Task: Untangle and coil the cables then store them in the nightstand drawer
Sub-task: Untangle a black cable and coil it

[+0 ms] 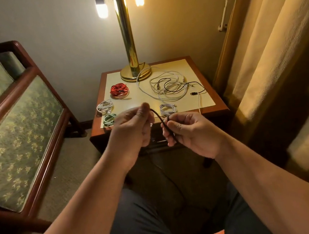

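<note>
A black cable [159,118] runs between my two hands in front of the nightstand [213,107]. My left hand [133,127] pinches one part of it, and my right hand [189,132] grips a loop of it, with the rest hanging down toward my lap. On the nightstand top lie a red coil [119,89], a white coil [105,106], a green coil [109,119] and another white coil [168,108]. A tangle of white and black cables [171,86] spreads over the right half. The drawer front sits in shadow behind my hands.
A brass lamp [133,68] stands at the back of the nightstand, its bulbs lit. A green upholstered sofa with a wooden frame [18,119] is on the left. Heavy curtains [269,42] hang on the right. My legs fill the bottom of the view.
</note>
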A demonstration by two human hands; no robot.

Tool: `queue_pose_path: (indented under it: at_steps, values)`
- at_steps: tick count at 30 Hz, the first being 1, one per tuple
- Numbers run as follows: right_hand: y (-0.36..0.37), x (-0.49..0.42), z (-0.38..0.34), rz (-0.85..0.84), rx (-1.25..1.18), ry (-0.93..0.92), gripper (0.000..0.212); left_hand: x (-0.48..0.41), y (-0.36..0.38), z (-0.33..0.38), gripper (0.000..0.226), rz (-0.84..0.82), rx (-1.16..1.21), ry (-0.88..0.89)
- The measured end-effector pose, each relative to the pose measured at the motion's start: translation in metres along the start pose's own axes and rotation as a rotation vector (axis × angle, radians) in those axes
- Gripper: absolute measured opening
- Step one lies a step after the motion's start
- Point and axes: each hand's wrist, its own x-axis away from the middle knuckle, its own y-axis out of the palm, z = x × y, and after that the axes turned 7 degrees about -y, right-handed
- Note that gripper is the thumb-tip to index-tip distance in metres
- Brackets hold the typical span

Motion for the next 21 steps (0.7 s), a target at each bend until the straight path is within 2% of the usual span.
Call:
queue_pose_path:
  at_steps: [2, 5, 9, 11, 13, 16, 21]
  values:
    - [0.011, 0.007, 0.005, -0.058, -0.11, 0.007, 0.022, -0.002, -0.009, 0.001, 0.039, 0.043, -0.042, 0.003]
    - [0.027, 0.014, 0.01, -0.108, -0.154, 0.028, 0.024, -0.003, -0.012, -0.005, 0.038, 0.056, -0.087, -0.001]
    - [0.04, 0.021, 0.009, -0.198, -0.161, 0.069, 0.019, -0.008, -0.015, -0.02, 0.04, 0.041, -0.096, -0.064]
    - [0.044, 0.022, 0.005, -0.199, -0.187, 0.038, 0.017, -0.01, -0.018, -0.028, 0.038, -0.028, -0.069, -0.136]
    - [0.048, 0.019, -0.003, -0.137, -0.278, -0.025, 0.016, -0.011, -0.015, -0.034, 0.039, -0.081, -0.041, -0.197]
    - [0.046, 0.007, -0.019, 0.016, -0.385, -0.162, 0.016, -0.008, 0.001, -0.04, 0.05, -0.066, -0.107, -0.275]
    - [0.026, -0.019, -0.039, 0.349, -0.179, -0.264, 0.016, -0.003, 0.021, -0.041, 0.042, -0.119, -0.158, -0.242]
